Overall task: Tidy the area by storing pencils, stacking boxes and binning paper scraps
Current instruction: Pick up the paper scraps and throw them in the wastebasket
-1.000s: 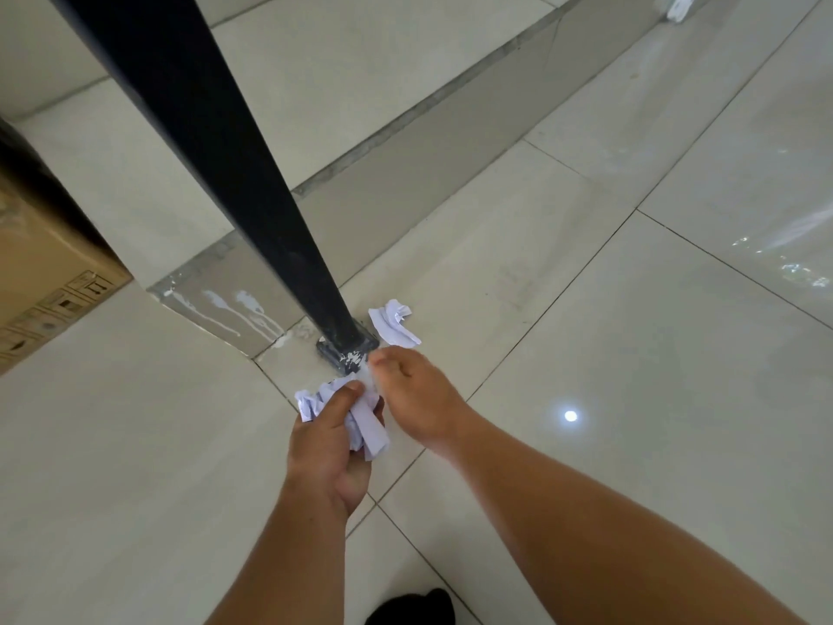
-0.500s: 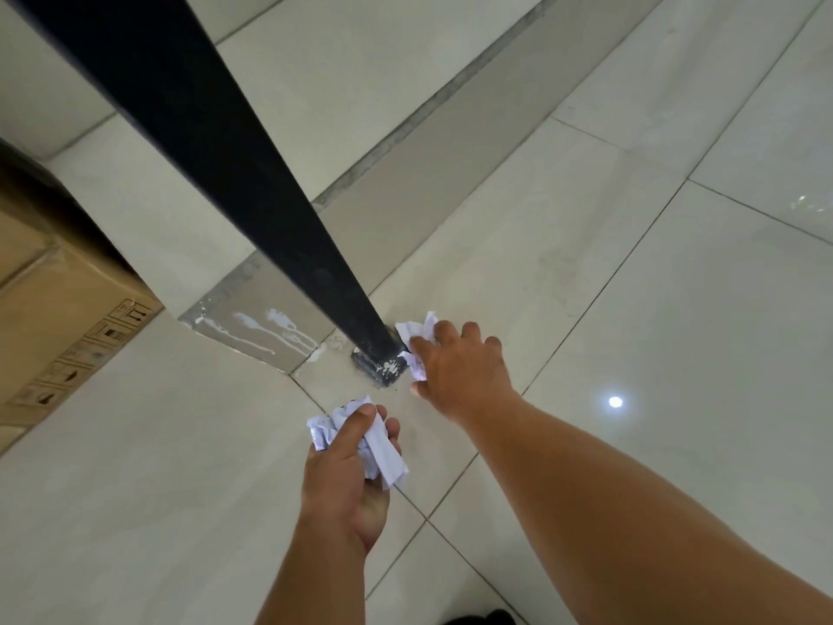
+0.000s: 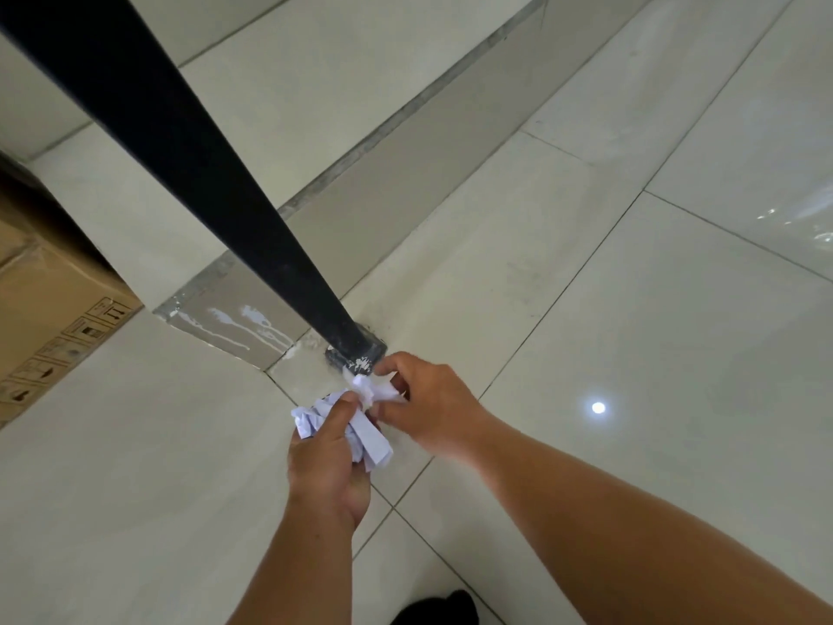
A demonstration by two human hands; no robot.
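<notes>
Pale glossy floor tiles meet a grey skirting strip along the foot of a tiled wall. White paper scraps are bunched in the left hand, its thumb and fingers curled round the wad just above the floor. The right hand pinches another crumpled scrap between thumb and fingers, holding it against the top of the bunch, the two hands close together. Just beyond them a black leg slants down to its paint-flecked foot on the tiles. White paint streaks mark the skirting beside it. A cardboard box with printed handling symbols stands at the left edge. A ceiling light's reflection shines on the tile to the right, and a dark shoe shows at the bottom edge.
</notes>
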